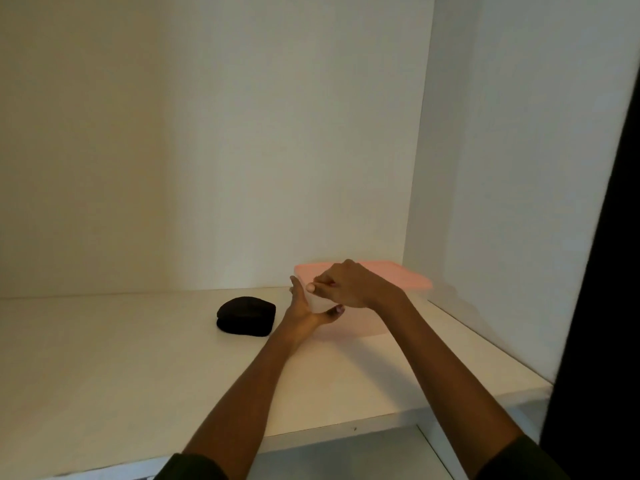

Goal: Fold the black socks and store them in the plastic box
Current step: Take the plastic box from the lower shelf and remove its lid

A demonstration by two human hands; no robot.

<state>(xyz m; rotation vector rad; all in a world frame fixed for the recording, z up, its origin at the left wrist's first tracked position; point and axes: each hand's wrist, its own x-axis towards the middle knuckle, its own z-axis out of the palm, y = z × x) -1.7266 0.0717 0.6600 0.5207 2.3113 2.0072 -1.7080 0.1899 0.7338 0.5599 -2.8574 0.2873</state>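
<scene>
Black knit socks (246,316), folded; translucent box (349,320), pink lid (388,273) pinched by right hand (346,285); left hand (306,311) open against box; smooth white shelf (138,358).

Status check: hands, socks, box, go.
Left hand open against the box side. Right hand pinching pink lid corner. Folded black socks on shelf, outside box. Nothing blocking.

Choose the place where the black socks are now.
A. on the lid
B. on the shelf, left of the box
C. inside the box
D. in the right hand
B: the folded socks lie on the shelf, left of the box, with neither hand touching them.
</scene>
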